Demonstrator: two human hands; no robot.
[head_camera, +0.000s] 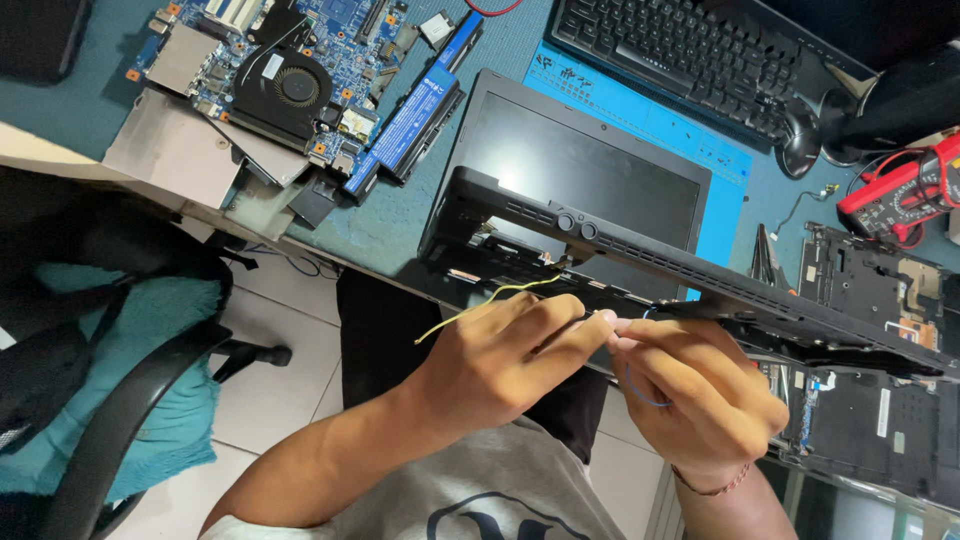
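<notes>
1. Far left, we note a black office chair (95, 420) with teal cloth draped over it, standing on the tiled floor beside the counter (90, 110).
2. On the counter's left part lies a bare blue circuit board (270, 70) with a round black fan; a long black-and-blue battery pack (415, 115) rests just beside it.
3. We see the left hand (490, 360) below the counter edge, fingers (575, 330) closed narrow, pinching a thin yellow-green wire (500, 292) that runs up to the laptop hinge area.
4. Centre: an opened black laptop (580, 170) lies screen-down on a blue mat (680, 125), its base frame raised and tilted toward us.
5. The right hand (700, 395) meets the left, fingertips touching; its fingers are pinched shut on a thin wire end, and a faint blue wire (640, 390) loops under the palm.
6. Upper right: a black keyboard (690, 50), a black mouse (800, 135), then a red multimeter (905, 190).
7. Far right, another dismantled black laptop base (870, 290) lies on the counter.
</notes>
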